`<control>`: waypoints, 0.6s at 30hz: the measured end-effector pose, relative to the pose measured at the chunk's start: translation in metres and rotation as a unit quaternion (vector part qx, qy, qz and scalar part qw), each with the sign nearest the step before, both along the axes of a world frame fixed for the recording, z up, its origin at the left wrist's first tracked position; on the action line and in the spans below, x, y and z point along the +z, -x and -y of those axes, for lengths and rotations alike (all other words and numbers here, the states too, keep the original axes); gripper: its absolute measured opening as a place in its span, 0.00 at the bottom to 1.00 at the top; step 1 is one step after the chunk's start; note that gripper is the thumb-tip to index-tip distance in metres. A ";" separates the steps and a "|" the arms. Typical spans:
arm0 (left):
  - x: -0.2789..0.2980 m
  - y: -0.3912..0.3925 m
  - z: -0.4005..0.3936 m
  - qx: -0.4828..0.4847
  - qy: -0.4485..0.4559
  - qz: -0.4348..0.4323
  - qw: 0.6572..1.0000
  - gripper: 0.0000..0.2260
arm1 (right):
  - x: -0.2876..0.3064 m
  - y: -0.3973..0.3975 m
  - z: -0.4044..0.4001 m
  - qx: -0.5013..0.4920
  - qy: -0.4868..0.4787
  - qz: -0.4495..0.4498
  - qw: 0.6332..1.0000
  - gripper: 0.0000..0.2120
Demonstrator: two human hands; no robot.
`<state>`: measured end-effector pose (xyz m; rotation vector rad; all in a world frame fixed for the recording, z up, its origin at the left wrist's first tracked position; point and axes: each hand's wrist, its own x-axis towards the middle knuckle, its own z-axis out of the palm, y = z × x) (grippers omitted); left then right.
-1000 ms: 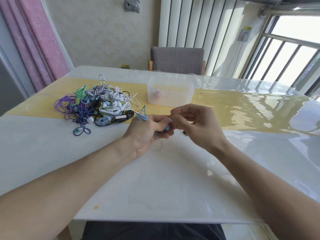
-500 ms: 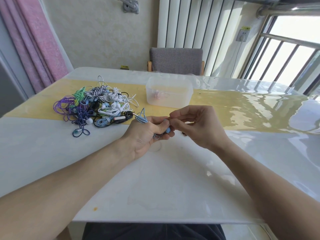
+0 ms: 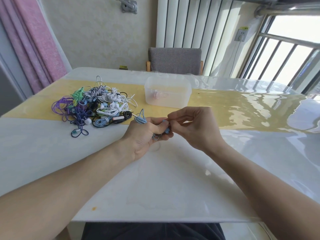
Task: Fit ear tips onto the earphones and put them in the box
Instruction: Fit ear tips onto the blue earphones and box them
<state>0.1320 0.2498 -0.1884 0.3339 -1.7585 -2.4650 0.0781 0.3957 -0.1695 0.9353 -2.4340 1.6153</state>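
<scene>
White glossy table (image 3: 155, 187) nearest me. Above it, my left hand (image 3: 145, 135) grips coiled blue earphones (image 3: 141, 118), fingers curled round cable, blue earbud (image 3: 166, 130) poking out at fingertips. My right hand (image 3: 192, 127) meets it, thumb and forefinger pinching at earbud; ear tip itself too small to tell. Further left: tangled earphone pile (image 3: 97, 106). Beyond hands: translucent box (image 3: 168, 91) on yellow strip. Farthest: grey chair (image 3: 174, 60).
</scene>
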 end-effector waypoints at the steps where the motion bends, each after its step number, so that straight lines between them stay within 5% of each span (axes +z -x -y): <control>1: 0.000 0.000 0.000 0.001 -0.004 0.003 1.000 0.08 | 0.000 0.001 -0.001 0.000 -0.004 -0.002 1.000 0.07; 18: 0.005 -0.002 0.007 -0.084 -0.032 0.035 0.995 0.08 | -0.001 0.007 -0.004 0.034 -0.030 0.005 0.999 0.08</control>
